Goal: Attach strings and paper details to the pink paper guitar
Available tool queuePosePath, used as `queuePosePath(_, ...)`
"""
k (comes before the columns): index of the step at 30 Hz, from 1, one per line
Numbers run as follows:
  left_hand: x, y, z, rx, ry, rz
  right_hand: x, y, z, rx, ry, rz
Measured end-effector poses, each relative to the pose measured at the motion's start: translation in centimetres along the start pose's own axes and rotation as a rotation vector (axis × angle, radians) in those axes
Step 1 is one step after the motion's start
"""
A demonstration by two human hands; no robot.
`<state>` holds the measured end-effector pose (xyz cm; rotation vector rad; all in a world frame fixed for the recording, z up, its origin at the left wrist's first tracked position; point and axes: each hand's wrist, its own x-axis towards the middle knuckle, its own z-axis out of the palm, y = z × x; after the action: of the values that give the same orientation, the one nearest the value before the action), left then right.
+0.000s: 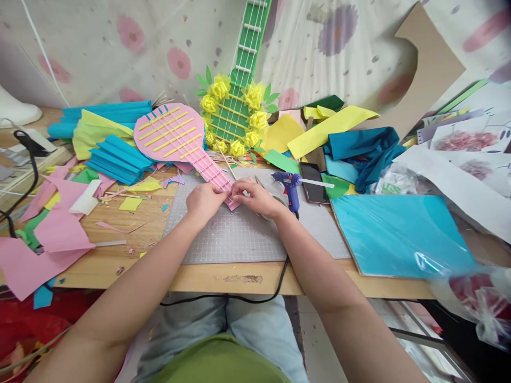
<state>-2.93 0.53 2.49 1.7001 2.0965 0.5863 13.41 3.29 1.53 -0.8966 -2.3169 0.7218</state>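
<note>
- Green shirt [223, 363] and light-blue jeans [255, 324] face the front edge of the wooden counter [106, 268]; both bare forearms reach across that edge.
- The left hand [204, 202] is at the end of the pink paper guitar [187, 143], its fingers drawn narrow beside the neck.
- The right hand [255, 197] meets it from the other side, fingers curled and narrow; I cannot tell whether either hand pinches something thin.
- The pink guitar lies aslant, body towards the back edge, left of centre, neck pointing to the front edge over a gray cutting mat [239, 244]. Yellow strips cross its body.
- Just right of the right hand are a blue glue gun [291, 189] with a white glue stick and a dark smartphone [314, 181].
- By the back edge stands a green paper guitar [231, 109], yellow paper roses [253, 97] about its body.
- Pink paper scraps [62, 231] cover the front left corner; pleated blue crepe paper [120, 159] lies behind them.
- Near the front edge, to the right, lies a blue film-wrapped pack [399, 234].
</note>
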Motion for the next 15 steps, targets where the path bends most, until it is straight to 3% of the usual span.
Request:
queuePosePath(4, 0.2, -0.2, 0.0, -0.023, 0.011, -0.012, 0.2, -0.2, 0.4, 0.049, -0.007, 0.079)
queuePosePath(15, 1.0, -1.0, 0.9, -0.113, -0.018, -0.016, 0.0, -1.2, 0.5, -0.075, -0.023, 0.068)
